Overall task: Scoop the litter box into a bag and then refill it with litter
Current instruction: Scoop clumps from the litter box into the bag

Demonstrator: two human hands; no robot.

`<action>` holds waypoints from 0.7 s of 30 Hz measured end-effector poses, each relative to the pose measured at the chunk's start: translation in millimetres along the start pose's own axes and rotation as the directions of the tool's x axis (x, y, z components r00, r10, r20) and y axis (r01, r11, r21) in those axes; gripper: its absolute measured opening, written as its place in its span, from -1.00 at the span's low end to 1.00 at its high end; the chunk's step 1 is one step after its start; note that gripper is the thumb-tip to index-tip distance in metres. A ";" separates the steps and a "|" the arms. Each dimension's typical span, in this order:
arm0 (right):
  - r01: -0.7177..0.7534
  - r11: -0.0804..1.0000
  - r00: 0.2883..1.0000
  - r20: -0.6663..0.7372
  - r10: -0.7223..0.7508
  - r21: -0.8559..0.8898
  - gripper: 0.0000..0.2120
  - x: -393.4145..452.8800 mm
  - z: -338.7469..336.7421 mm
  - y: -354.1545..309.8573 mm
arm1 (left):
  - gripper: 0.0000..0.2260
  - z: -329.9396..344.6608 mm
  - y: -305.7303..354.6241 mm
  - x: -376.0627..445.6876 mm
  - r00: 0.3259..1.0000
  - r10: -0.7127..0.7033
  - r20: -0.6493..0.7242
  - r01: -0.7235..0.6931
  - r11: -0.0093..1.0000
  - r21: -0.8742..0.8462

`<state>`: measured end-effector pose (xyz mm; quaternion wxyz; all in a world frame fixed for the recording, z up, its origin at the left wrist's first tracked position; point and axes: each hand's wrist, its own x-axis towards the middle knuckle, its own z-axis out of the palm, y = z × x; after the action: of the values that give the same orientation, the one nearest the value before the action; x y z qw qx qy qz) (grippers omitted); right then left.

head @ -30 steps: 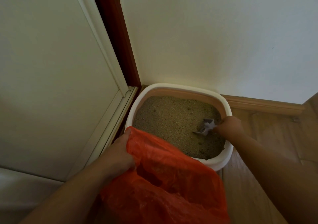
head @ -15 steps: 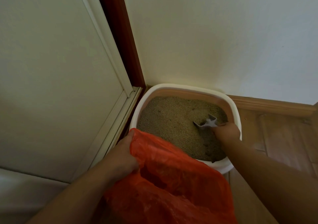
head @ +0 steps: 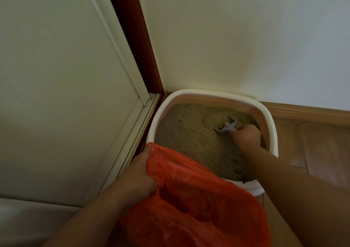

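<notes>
A white litter box (head: 272, 131) sits in the corner of the room, filled with tan litter (head: 189, 133). My right hand (head: 247, 135) grips the handle of a grey scoop (head: 226, 127), whose head is dug into the litter near the box's far right side. My left hand (head: 139, 172) grips the rim of an orange plastic bag (head: 198, 208), holding its mouth open over the near left edge of the box. The bag hides the box's near left corner.
A white wall (head: 236, 38) rises behind the box, with a wooden baseboard (head: 306, 112) along it. A pale door panel (head: 56, 95) and dark red frame (head: 136, 44) stand at the left. Wooden floor (head: 322, 152) lies to the right.
My right hand has pushed the scoop a little farther back and right through the litter. The left hand keeps the same hold on the bag.
</notes>
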<state>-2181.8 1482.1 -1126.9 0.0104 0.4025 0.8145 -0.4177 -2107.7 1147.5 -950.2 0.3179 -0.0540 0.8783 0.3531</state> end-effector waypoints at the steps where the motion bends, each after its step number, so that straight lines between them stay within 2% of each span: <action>1: -0.016 1.000 1.000 0.004 0.016 0.022 -0.81 0.9 4.6 -1.9 | 0.10 -0.4 0.2 0.4 1.000 0.002 -0.001 -0.002 1.000 -0.004; 4: -0.066 0.993 0.998 0.026 0.064 0.095 -0.78 1.6 20.2 -12.5 | 0.05 -1.4 3.6 1.8 1.000 0.023 0.000 -0.023 1.000 -0.001; 8: -0.166 0.966 0.986 0.054 0.158 0.198 -0.86 6.3 44.4 -29.2 | -0.20 0.0 6.9 1.9 0.999 0.042 -0.019 -0.042 0.999 0.015; 10: -0.236 0.915 0.972 0.096 0.216 0.327 -0.91 7.2 55.9 -30.9 | -0.25 0.7 5.0 2.9 0.998 0.043 -0.039 -0.042 0.999 0.013; 13: -0.283 0.811 0.959 0.128 0.254 0.513 -0.87 0.6 65.1 -27.0 | -0.33 1.4 5.7 3.1 0.996 0.041 -0.078 -0.042 0.999 -0.014; 15: -0.248 0.777 0.968 0.125 0.216 0.579 -0.88 -5.5 63.3 -23.9 | -0.24 1.6 6.7 3.6 0.997 0.039 -0.069 -0.040 0.999 -0.013; 18: -0.164 0.776 0.986 0.111 0.121 0.610 -0.82 -10.6 52.5 -15.7 | 0.04 1.3 2.4 7.9 0.999 0.014 -0.031 -0.015 1.000 -0.011; 21: -0.091 0.783 0.994 0.108 0.030 0.615 -0.78 -15.1 35.4 -9.2 | 0.04 1.7 4.9 5.8 1.000 0.014 -0.024 -0.015 1.000 -0.012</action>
<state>-2189.0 1445.0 -1138.4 -0.0712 0.3899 0.6178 -0.6791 -2112.9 1152.9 -951.7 0.3045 -0.0539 0.8801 0.3602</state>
